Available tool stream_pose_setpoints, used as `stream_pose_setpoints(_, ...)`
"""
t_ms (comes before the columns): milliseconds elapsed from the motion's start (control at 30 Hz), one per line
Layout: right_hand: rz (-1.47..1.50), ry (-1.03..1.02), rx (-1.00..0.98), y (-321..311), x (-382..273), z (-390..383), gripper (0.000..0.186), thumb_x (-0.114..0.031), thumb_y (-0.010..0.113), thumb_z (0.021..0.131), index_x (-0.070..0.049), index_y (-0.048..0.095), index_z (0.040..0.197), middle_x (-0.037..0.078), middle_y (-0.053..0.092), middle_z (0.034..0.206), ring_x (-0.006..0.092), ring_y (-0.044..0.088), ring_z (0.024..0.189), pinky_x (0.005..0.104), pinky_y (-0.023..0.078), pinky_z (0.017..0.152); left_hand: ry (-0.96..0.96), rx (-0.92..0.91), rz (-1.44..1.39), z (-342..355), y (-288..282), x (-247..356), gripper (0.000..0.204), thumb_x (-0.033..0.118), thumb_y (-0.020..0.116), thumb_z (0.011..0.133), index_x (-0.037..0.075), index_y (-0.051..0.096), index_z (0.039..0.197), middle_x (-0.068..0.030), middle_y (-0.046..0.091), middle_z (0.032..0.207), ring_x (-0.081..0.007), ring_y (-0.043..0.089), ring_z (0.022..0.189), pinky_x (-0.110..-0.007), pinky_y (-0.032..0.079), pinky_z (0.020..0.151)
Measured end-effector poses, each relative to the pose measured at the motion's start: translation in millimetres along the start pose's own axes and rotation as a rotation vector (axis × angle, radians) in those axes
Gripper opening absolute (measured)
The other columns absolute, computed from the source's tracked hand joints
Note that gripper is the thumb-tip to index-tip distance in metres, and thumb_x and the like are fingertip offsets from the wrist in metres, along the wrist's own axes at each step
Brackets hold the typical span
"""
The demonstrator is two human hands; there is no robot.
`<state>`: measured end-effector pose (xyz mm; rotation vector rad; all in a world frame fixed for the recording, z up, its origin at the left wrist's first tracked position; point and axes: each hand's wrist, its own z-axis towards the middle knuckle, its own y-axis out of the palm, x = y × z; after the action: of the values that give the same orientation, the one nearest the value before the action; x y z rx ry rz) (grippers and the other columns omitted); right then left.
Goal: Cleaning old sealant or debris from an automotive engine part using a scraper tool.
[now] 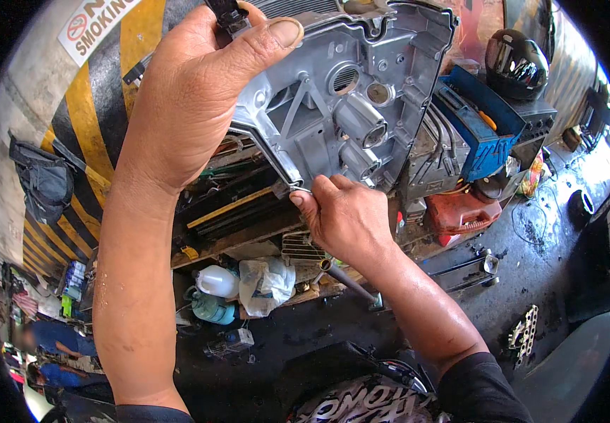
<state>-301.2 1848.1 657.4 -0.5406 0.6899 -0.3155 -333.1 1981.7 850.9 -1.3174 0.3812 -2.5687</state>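
A large cast aluminium housing (326,123) with ribs, round bosses and a raised rim fills the upper middle of the view. My left hand (203,106) grips its upper left side, thumb extended over the edge beside a black fitting (229,15). At the housing's lower left corner, my right hand (340,218) has its thumb and curled fingers closed on a thin metal piece (303,189), touching the rim there; the piece is too small to identify.
A bench (224,243) lies below, with a blue toolbox (488,151), black helmet (516,63) and red jerrycan (460,218) at right. Jugs (217,282) sit lower. A backpack (40,180) hangs by the striped wall. Two people (62,338) are at lower left; a metal plate (523,331) lies right.
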Motion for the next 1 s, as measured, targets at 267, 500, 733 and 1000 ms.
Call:
stream_pose_setpoints(267,-0.081,-0.085,-0.048,-10,2,9,0.046,-0.045,0.060,0.101,-0.008,0.068,0.076,0.013,0.066,0.068,0.0373,0.067,0.060,0.0485,0.053,0.053,-0.002,-0.022,0.040,0,-6,0,0.027,0.020,0.072,0.099,0.007,0.059,0.118,-0.0011,0.064,0.112,-0.0080,0.061,0.106,-0.026,0.048,0.097)
stream_pose_setpoints(500,-0.006,-0.257,-0.101,-5,-4,4,0.047,-0.049,0.058,0.100,-0.011,0.070,0.076,0.012,0.068,0.070,0.0333,0.068,0.059,0.0471,0.053,0.053,-0.014,0.000,0.006,1,1,-1,0.028,0.021,0.073,0.099,0.007,0.059,0.118,-0.0010,0.064,0.111,-0.0079,0.061,0.103,-0.025,0.048,0.095)
stream_pose_setpoints(733,0.175,-0.133,-0.147,-7,-5,-12,0.034,-0.037,0.060,0.100,-0.007,0.064,0.085,0.016,0.066,0.074,0.0419,0.067,0.068,0.0517,0.054,0.060,-0.014,-0.026,0.038,2,-5,-1,0.027,0.022,0.071,0.100,0.007,0.060,0.119,-0.0008,0.065,0.111,-0.0081,0.062,0.103,-0.025,0.049,0.095)
stream_pose_setpoints(1000,0.107,-0.043,-0.063,-9,4,-2,0.023,-0.025,0.060,0.100,-0.005,0.059,0.090,0.019,0.064,0.077,0.0442,0.066,0.070,0.0545,0.052,0.060,0.000,-0.010,0.044,1,-1,-5,0.026,0.023,0.070,0.100,0.007,0.060,0.118,-0.0004,0.065,0.112,-0.0082,0.062,0.104,-0.025,0.049,0.095)
